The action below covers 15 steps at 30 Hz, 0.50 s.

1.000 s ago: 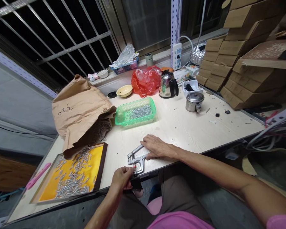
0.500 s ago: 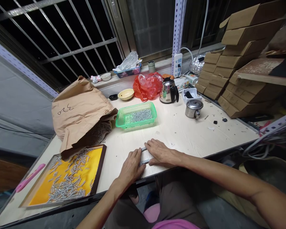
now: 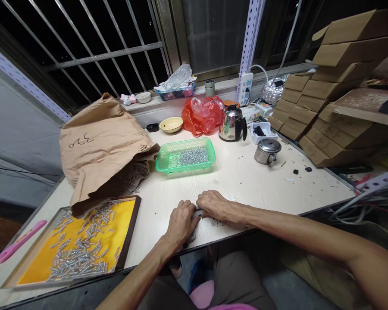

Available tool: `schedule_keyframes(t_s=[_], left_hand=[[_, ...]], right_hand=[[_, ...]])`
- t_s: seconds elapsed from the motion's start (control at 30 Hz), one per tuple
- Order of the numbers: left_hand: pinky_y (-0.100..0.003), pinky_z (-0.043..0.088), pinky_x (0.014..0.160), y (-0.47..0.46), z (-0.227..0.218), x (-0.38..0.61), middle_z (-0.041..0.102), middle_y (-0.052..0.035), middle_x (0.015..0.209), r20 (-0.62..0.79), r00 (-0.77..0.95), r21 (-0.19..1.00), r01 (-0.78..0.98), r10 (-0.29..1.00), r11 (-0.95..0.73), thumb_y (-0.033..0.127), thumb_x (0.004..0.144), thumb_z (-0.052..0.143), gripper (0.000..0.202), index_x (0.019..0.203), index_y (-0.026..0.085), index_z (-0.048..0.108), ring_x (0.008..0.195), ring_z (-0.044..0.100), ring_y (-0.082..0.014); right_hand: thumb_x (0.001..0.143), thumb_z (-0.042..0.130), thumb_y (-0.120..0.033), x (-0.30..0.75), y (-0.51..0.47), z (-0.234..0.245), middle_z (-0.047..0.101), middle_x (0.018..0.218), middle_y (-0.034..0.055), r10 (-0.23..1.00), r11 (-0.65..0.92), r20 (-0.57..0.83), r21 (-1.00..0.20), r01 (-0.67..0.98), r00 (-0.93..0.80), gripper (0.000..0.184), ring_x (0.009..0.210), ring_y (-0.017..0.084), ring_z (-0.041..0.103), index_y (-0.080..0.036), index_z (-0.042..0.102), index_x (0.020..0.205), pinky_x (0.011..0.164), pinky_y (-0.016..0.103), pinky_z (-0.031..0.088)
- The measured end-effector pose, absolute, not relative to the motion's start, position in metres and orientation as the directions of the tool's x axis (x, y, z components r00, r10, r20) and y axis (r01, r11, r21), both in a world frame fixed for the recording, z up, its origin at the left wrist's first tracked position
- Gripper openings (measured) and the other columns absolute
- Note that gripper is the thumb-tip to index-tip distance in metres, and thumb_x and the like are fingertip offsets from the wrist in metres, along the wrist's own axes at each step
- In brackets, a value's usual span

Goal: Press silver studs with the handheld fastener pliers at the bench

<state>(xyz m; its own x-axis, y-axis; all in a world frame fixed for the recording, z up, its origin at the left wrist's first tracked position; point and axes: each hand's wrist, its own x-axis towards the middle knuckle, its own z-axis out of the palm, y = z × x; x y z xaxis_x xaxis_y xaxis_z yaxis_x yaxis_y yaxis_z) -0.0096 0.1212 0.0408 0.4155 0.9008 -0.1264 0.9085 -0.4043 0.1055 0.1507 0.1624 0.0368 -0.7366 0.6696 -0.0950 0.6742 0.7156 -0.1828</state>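
My left hand (image 3: 182,220) rests low over the near edge of the table, fingers bent and closed around a grey metal piece (image 3: 198,212) that is mostly covered. Beside it, my right hand (image 3: 214,204) is curled over the other end of the piece, thumb and fingers together. The two hands almost meet. Beyond them stands a green plastic basket (image 3: 161,165) with many small silvery metal pins (image 3: 194,156). On the left, a shallow tray (image 3: 133,228) with a yellow bottom bears more loose metal pins (image 3: 80,254).
A brown paper bag (image 3: 100,146) marked 320 leans open over the tray. Further back are a cream bowl (image 3: 171,125), a red plastic bag (image 3: 202,116), a kettle (image 3: 231,125) and a lidded metal cup (image 3: 267,151). Cardboard boxes (image 3: 352,51) are stacked right; a pink-handled tool (image 3: 21,242) lies left.
My hands have come closer together, and the grey piece's two parallel strips, visible between them before, are now mostly covered. The view has shifted slightly.
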Motion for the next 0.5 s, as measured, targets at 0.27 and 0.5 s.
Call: schedule_keyframes(t_s=[0.27,0.5], left_hand=[[-0.031,0.045,0.076,0.121,0.044,-0.012,0.054,-0.0051,0.093,-0.098,0.391,0.14,0.916,0.915,-0.376,0.022,0.086,0.059,0.011,0.096,0.016,0.059,0.093,0.049,-0.0226],[-0.045,0.037,0.104,0.069,0.006,-0.001,0.043,-0.0118,0.131,0.234,0.373,0.226,0.877,0.898,-0.424,0.008,0.089,0.042,0.033,0.121,0.013,0.049,0.125,0.035,-0.0266]], right_hand=[[0.084,0.075,-0.033,0.153,0.163,0.034,0.057,0.085,0.0063,0.686,0.716,-0.02,-0.162,0.679,-0.727,0.024,0.084,0.023,0.052,-0.013,0.062,0.085,0.068,0.028,0.039],[0.093,0.064,-0.03,0.167,0.175,0.037,0.055,0.087,0.0044,0.665,0.719,0.029,-0.295,0.629,-0.746,0.016,0.084,0.019,0.05,-0.015,0.064,0.089,0.073,0.026,0.036]])
